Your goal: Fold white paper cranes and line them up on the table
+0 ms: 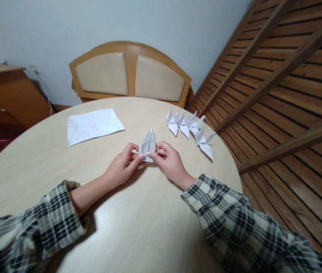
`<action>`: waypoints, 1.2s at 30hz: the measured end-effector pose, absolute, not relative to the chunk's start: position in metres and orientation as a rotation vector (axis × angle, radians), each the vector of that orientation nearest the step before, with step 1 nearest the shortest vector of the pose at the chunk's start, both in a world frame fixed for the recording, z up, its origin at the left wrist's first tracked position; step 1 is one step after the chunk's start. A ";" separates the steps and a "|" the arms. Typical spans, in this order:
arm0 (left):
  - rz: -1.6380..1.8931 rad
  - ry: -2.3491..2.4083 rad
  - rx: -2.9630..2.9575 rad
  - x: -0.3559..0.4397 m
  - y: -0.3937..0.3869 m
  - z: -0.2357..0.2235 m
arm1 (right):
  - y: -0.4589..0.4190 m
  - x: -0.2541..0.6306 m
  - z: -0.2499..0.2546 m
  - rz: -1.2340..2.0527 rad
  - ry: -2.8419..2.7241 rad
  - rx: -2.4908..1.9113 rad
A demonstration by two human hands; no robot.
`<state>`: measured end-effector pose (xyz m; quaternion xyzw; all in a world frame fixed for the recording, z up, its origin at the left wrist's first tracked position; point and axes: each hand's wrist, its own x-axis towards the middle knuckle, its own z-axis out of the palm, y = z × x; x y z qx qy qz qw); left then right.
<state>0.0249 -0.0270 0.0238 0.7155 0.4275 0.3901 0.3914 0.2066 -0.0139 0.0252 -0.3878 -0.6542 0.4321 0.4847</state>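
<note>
A partly folded white origami paper [148, 143], pointed at its far end, is held between my two hands just above the table. My left hand [123, 162] pinches its lower left edge, thumb on top and fingers curled behind. On the lower right side, my right hand [170, 160] grips it the same way, with the two thumb tips close together on the paper. Beyond my right hand stand several folded paper cranes [184, 125], with one crane [204, 144] set nearer to me. The fingertips behind the paper are hidden.
A creased white paper sheet [94, 126] lies flat at the far left of the round wooden table [138, 223]. Behind the table is a padded wooden headboard [131, 72]. Slatted wood panelling [286, 87] rises on the right, and a wooden cabinet [10, 91] stands at left.
</note>
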 end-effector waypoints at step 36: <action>0.967 0.838 1.509 0.027 -0.024 0.026 | -0.015 0.208 0.021 0.991 -1.608 -0.903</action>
